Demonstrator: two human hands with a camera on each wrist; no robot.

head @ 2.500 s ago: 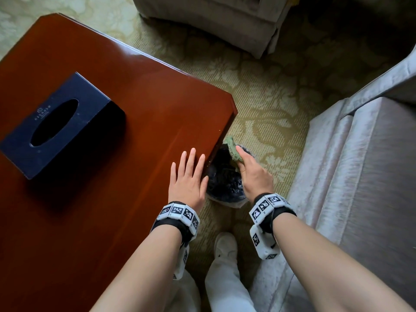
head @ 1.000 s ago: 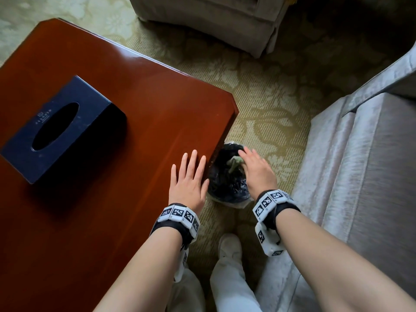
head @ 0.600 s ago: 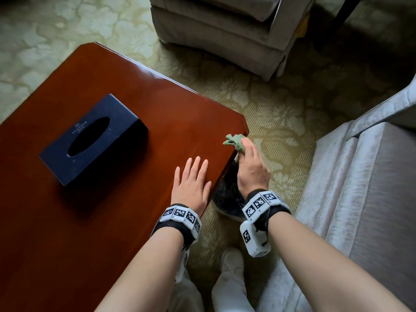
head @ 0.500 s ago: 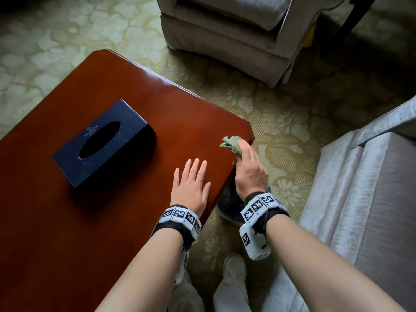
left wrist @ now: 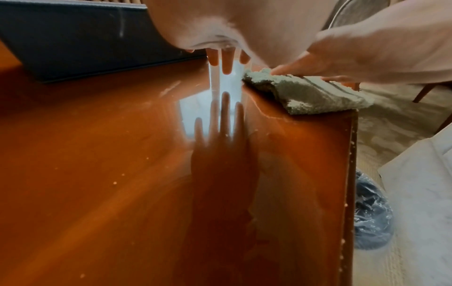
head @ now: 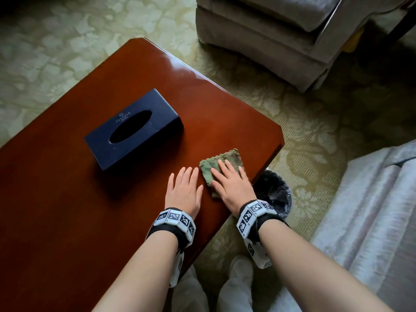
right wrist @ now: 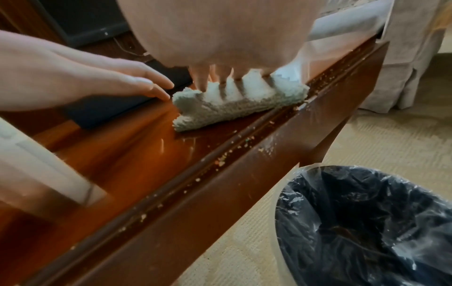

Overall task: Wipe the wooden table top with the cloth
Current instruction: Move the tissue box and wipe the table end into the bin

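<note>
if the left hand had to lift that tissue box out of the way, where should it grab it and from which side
Probably from above, across the narrow width: thumb on one long side wall, fingers on the other. The tissue box lies flat on the table with its oval opening upward and bare wood around it, so both long walls look reachable. The left hand rests flat just in front of it; a grip near mid-length should keep it level.

A dark blue tissue box (head: 134, 128) with an oval opening on its top stands left of the frame centre. In the upper right an upholstered grey armchair (head: 276, 34) stands on a pale green patterned carpet (head: 315, 131). At the right edge there is part of a light grey sofa (head: 371, 210). A waste bin (right wrist: 367, 222) with a dark plastic liner stands on the carpet in the lower right of the right wrist view. Small crumbs (right wrist: 221, 163) lie along the groove near the frame centre in that view.
</note>
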